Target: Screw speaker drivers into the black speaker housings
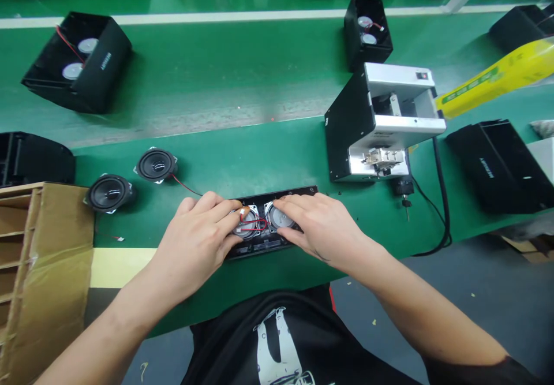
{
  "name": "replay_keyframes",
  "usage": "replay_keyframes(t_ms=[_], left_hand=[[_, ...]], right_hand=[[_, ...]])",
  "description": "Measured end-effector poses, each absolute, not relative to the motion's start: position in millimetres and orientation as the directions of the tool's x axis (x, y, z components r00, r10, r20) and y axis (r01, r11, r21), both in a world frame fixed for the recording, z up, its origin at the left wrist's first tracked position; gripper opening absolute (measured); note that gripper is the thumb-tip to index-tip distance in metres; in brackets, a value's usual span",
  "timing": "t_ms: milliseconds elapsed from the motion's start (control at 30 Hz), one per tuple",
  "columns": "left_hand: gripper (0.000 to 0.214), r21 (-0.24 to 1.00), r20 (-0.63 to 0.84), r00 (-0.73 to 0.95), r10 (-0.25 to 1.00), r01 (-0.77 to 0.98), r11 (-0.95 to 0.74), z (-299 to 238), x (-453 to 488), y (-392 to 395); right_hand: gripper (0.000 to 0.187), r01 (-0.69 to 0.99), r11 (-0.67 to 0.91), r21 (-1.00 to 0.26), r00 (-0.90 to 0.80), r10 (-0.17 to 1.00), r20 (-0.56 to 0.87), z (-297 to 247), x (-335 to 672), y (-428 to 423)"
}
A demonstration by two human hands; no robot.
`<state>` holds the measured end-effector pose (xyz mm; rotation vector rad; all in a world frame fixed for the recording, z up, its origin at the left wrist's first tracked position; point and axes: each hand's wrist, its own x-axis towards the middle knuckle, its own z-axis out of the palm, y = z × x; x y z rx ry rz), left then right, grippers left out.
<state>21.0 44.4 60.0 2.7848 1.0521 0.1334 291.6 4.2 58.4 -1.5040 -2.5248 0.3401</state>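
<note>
In front of me lies a long black speaker housing (pixel 264 247) with two round drivers set in it, their backs facing up. My left hand (pixel 194 238) has its fingers closed around the rim of the left driver (pixel 250 226). A red wire with a small white plug lies across that driver. On the other side, my right hand (pixel 322 223) grips the right driver (pixel 280 217) between thumb and fingers. Two loose drivers rest cone up to the left, a nearer one (pixel 109 193) and a farther one (pixel 156 164).
A silver and black bench machine (pixel 389 125) stands to the right, with a power screwdriver (pixel 403 187) beside it. Behind it is a yellow bar (pixel 497 79). Black speaker boxes sit at the back left (pixel 80 64) and right (pixel 502 165). A divided carton (pixel 56 281) is at left.
</note>
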Motion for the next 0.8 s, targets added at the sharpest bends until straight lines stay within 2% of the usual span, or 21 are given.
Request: replay_keyframes(t_ms=[133, 267, 467, 600, 800], left_hand=[[0.023, 0.146, 0.031, 0.770, 0.637, 0.627, -0.765, 59.1, 16.5, 45.5], [0.020, 0.159, 0.034, 0.784, 0.620, 0.608, -0.778, 61.0, 13.7, 45.3], [0.023, 0.156, 0.048, 0.787, 0.615, 0.603, -0.783, 61.5, 14.9, 44.9], [0.024, 0.156, 0.023, 0.784, 0.621, 0.610, -0.777, 60.6, 15.4, 46.0], [0.026, 0.199, 0.082, 0.795, 0.601, 0.578, -0.791, 60.0, 14.9, 46.1]], right_hand=[[0.042, 0.843, 0.446, -0.301, -0.467, 0.884, 0.002, 61.8, 291.8, 0.6], [0.048, 0.815, 0.519, -0.260, -0.543, 0.839, -0.027, 66.2, 296.9, -0.7], [0.039, 0.798, 0.583, -0.153, -0.598, 0.798, -0.076, 70.1, 301.1, 5.3], [0.038, 0.766, 0.624, -0.156, -0.637, 0.768, -0.060, 69.0, 303.9, 10.8], [0.033, 0.735, 0.642, -0.217, -0.655, 0.755, 0.015, 68.0, 311.2, 13.9]])
